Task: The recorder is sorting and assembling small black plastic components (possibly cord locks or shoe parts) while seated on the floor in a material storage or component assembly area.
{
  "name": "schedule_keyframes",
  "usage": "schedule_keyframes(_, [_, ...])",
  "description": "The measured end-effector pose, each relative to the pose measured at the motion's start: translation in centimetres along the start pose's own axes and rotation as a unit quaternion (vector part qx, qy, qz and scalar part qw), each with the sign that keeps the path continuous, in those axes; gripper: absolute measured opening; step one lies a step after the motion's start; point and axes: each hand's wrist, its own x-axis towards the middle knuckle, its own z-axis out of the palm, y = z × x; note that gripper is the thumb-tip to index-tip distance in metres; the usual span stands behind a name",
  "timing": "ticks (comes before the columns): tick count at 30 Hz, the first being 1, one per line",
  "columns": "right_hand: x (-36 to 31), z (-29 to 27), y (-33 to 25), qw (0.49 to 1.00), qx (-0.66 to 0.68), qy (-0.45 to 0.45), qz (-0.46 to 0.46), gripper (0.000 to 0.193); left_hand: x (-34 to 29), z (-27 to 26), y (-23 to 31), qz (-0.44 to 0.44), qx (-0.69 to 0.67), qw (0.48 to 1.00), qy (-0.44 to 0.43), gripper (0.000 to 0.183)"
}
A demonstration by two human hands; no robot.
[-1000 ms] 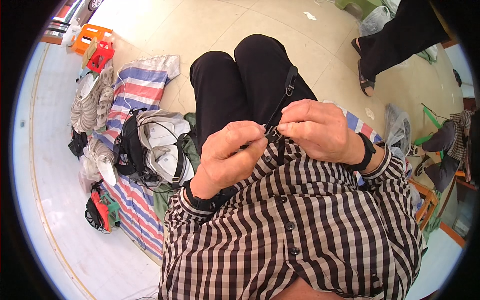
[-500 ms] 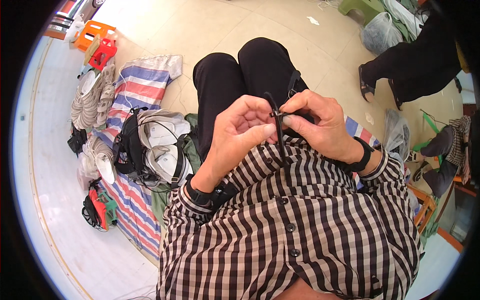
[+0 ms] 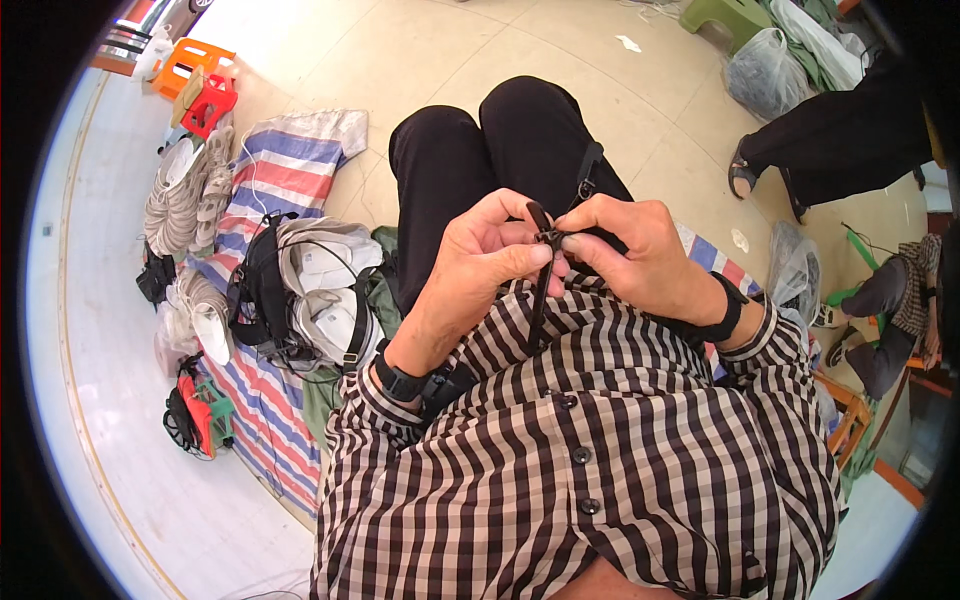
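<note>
A narrow black strap hangs between my hands above my lap, its upper end sticking up past a small dark buckle. My left hand is closed, with thumb and fingers pinching the strap beside the buckle. From the other side, my right hand grips the buckle between thumb and forefinger. Fingers hide part of the buckle, so how the strap runs through it cannot be made out. Another black strap end with a clip lies over my right thigh, just beyond the right hand.
On my left, several white caps with black straps lie on a striped sheet. Stacked caps, an orange stool and a red stool stand beyond. A person's dark-trousered leg and plastic bags are at right.
The strap's lower end has swung left and its top end leans differently. My left thumb has shifted onto the strap near the buckle. The person's leg at right has moved slightly right.
</note>
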Motion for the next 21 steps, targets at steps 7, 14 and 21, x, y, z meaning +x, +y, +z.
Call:
schedule_keyframes(7, [0.1, 0.1, 0.8, 0.994, -0.097, -0.040, -0.037, 0.007, 0.3, -0.4, -0.2, -0.044, -0.081, 0.995, -0.025, 0.020])
schedule_keyframes(14, [0.4, 0.3, 0.5, 0.994, 0.056, -0.052, 0.072, 0.001, 0.0, 0.2, -0.2, 0.015, -0.027, 0.999, 0.007, 0.017])
schedule_keyframes(21, [0.5, 0.0, -0.1, 0.986, 0.110, -0.076, 0.096, 0.004, -0.6, 0.7, 0.3, 0.066, 0.001, 0.998, 0.003, 0.015])
